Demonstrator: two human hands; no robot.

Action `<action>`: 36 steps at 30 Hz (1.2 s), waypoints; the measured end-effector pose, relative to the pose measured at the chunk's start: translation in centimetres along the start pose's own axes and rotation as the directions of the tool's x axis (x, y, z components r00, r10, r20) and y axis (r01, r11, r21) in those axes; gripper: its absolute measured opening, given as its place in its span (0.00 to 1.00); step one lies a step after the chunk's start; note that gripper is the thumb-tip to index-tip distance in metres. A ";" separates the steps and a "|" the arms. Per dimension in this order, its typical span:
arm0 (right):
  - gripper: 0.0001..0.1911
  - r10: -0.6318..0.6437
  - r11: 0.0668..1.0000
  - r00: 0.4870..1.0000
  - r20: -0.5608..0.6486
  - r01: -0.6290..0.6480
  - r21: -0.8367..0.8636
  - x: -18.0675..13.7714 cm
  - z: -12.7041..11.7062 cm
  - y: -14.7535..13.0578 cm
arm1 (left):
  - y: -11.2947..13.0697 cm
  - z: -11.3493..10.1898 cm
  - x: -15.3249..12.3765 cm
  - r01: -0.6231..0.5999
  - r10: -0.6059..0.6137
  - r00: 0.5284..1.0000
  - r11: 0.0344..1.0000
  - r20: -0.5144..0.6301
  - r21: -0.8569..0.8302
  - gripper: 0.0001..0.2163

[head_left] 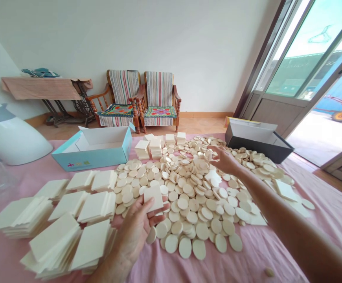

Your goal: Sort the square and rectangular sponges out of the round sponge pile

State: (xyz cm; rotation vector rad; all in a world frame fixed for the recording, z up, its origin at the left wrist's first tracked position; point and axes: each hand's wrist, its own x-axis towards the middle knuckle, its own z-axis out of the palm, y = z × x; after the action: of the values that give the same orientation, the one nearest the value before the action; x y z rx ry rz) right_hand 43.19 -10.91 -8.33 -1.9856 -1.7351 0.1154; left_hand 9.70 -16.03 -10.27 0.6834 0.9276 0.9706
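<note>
My left hand (137, 230) is closed on a small stack of cream square pieces (153, 199), thumb on top, held just above the pink cloth (321, 220). My right hand (222, 159) reaches far out over the big heap of cream round and oval discs (194, 204), its fingers bent down among the pieces; whether it grips one is not clear. Stacks of larger cream square sheets (56, 236) lie at the lower left, beside my left hand.
A light blue open box (96, 155) stands at the back left and a black open box (258, 143) at the back right. Small square stacks (155, 145) sit between them. A white rounded appliance (8, 135), two wooden chairs (141, 100) and a glass door (306, 59) surround the table.
</note>
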 end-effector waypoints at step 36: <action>0.23 -0.108 0.950 0.977 0.182 0.155 -0.272 -3.2 -4.1 -2.5 | -0.1 -0.2 -0.3 0.015 -0.015 1.000 1.000 0.019 0.023 0.13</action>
State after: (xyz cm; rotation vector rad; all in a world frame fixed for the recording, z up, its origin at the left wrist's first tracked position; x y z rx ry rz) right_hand 41.86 -15.01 -4.53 -2.1013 -2.0874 -0.0182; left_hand 9.48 -16.33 -10.37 0.7028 0.9269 0.9403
